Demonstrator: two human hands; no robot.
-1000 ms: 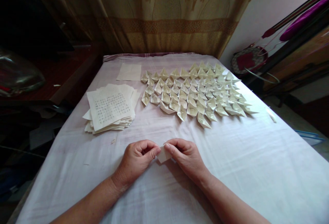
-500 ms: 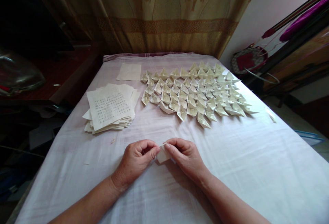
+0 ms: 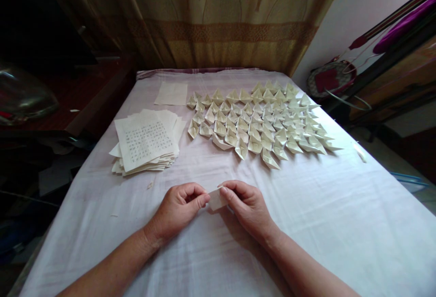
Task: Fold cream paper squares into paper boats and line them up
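Note:
A small folded piece of off-white paper [image 3: 216,200] is held between my two hands, just above the sheet-covered table. My left hand [image 3: 182,206] pinches its left edge between thumb and forefinger. On the other side, my right hand [image 3: 248,206] grips the top right part, thumb in front and the curled fingers behind. Beyond the hands stand many folded paper boats [image 3: 254,126] in close rows. To the left lies an untidy stack of paper sheets [image 3: 146,140], the top one covered with handwritten characters.
A single blank sheet [image 3: 171,94] lies behind the stack. Small paper scraps [image 3: 150,185] are on the white cloth [image 3: 327,229]. A patterned curtain [image 3: 221,24] hangs at the far edge. A dark red cabinet [image 3: 105,92] stands left, and a bag [image 3: 332,79] is at the right.
The folded paper has turned slightly in my fingers, its lower corner shifting up. My left hand has moved a little to the left, away from my right.

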